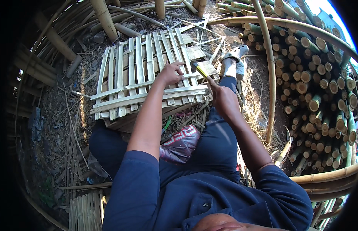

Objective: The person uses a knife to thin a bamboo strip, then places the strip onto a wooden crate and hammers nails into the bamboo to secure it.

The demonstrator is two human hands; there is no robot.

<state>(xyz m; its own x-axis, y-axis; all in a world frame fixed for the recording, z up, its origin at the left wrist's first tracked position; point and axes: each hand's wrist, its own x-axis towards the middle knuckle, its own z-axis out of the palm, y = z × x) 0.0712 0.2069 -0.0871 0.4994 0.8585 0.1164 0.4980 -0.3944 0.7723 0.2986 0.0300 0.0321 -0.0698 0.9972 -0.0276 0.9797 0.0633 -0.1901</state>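
Note:
A panel of pale bamboo slats (139,65), crossed by strips along its near edge, lies in front of me on a low support. My left hand (172,74) rests on its right part, fingers pinched together over a crossing strip (188,77). Whatever is between those fingertips is too small to make out. In my right hand (225,101) is a hammer (202,71) with a yellow and black handle, gripped at the handle's end. Its head hangs just right of my left fingers, apart from them, above the panel's right edge.
Cut bamboo poles (313,81) are stacked high on the right, behind a bamboo upright (270,77) and curved rail. Thick posts (103,19) stand at the far left. Shavings litter the ground around my legs. A slat bundle (85,213) lies at lower left.

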